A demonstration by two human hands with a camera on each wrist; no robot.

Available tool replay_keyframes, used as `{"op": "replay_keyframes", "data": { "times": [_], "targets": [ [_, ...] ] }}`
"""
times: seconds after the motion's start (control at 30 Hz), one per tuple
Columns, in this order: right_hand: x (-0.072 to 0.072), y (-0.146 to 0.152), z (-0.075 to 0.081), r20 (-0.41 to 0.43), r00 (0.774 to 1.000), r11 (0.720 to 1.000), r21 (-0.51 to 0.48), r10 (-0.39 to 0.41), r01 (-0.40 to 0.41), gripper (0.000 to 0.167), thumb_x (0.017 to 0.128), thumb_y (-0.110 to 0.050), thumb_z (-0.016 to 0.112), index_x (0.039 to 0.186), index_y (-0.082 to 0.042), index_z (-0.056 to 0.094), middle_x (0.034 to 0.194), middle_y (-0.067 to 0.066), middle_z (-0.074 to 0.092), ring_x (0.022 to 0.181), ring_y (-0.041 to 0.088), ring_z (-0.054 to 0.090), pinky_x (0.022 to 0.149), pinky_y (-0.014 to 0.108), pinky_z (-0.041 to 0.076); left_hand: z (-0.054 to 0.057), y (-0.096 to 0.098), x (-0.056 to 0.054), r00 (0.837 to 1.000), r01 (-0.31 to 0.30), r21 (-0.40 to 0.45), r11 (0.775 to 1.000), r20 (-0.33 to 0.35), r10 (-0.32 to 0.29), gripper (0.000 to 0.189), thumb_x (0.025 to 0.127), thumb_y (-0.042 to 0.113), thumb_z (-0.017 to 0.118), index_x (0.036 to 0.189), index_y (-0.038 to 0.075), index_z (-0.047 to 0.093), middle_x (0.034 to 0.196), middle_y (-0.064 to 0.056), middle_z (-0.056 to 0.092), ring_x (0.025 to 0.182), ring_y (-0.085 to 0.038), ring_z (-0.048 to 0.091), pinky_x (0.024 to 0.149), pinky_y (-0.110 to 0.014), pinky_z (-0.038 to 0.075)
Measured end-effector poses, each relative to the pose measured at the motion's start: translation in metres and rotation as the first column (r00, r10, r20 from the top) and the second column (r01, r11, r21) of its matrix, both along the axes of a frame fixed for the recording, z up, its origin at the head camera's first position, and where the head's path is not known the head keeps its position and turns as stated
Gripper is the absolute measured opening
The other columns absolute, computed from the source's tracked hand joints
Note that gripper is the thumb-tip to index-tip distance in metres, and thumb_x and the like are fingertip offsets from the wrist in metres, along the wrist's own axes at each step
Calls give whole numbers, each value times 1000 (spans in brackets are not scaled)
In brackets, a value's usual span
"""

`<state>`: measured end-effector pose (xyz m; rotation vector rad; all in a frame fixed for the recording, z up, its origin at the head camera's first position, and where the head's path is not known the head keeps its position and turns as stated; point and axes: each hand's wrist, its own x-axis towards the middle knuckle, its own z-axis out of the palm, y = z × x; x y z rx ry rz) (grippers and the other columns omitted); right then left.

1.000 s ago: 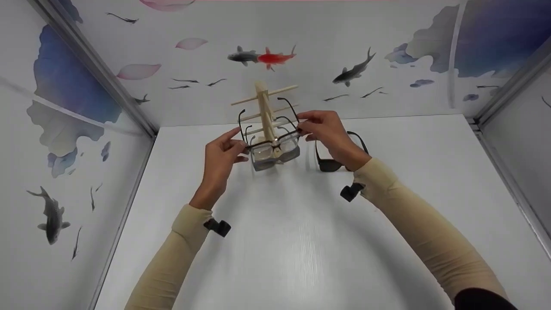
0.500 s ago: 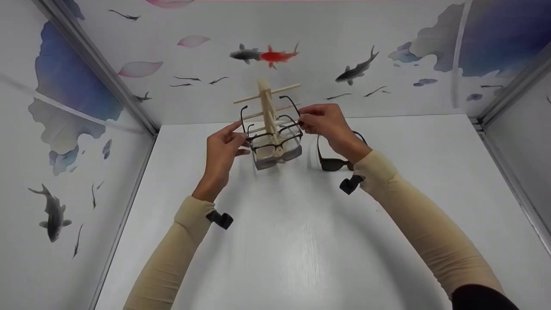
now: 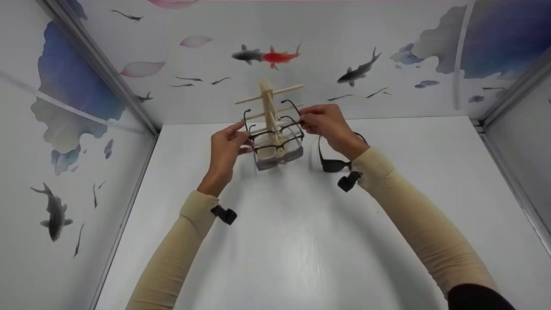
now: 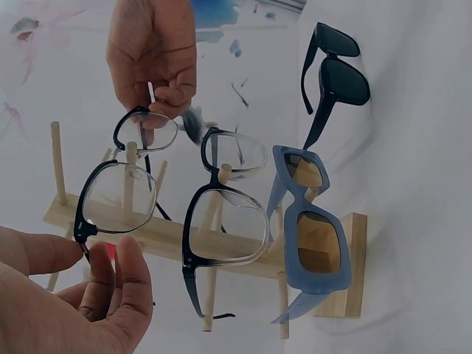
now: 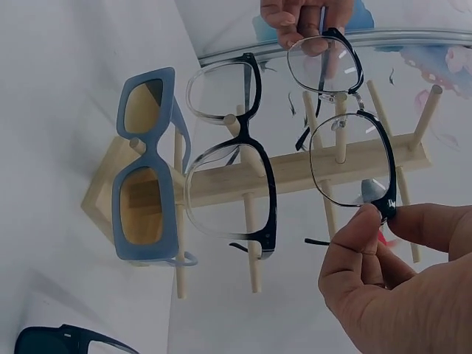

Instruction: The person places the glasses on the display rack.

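Clear-lensed eyeglasses with a black upper rim are pinched at both ends, beside the hinges. My left hand grips one temple between thumb and fingers, and my right hand does the same opposite. Their bridge is right at the tip of a peg on the wooden glasses stand. One level below, black-and-clear eyeglasses hang on the stand. Blue sunglasses with brown lenses sit on its lowest level. The held pair's temples reach back on either side of the upright.
Black sunglasses lie on the white table right of the stand, partly hidden by my right wrist. Bare pegs stick out at the stand's top. Printed walls enclose the table at the back and sides.
The held eyeglasses have risen and now show apart from the pair below. Both hands have shifted slightly upward with them, mostly in the first half second; little movement since.
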<state>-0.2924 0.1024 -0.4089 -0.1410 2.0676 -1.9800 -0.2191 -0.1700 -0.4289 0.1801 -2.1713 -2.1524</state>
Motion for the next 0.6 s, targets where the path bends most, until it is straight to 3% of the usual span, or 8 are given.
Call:
{"op": "replay_keyframes", "data": {
  "times": [0.13,0.3,0.6],
  "targets": [
    [-1,-1,-2,-3,1000,1000,12,-4,5,27,111,-11,66,132,4,73,113,14,73,101,24,70,83,26,62,-1,0,-1,1000,-6,1,1000,12,6,43,112,5,63,154,-1,61,117,-16,77,113,-44,73,83,-31,67],
    [-1,1,-5,1,1000,1000,15,3,-3,29,111,-12,66,134,4,71,115,14,73,99,21,70,86,28,62,-2,1,-2,1000,-7,-4,1000,12,7,43,111,5,63,154,-1,61,115,-17,77,114,-44,73,83,-31,67],
    [-1,3,-7,-8,1000,1000,1,23,-23,30,111,-12,66,135,5,71,119,18,72,101,22,69,88,30,62,-4,0,-2,1000,2,-17,1000,-3,-2,43,111,5,64,154,-1,61,116,-17,77,96,-22,76,87,-36,68]
  ]
}}
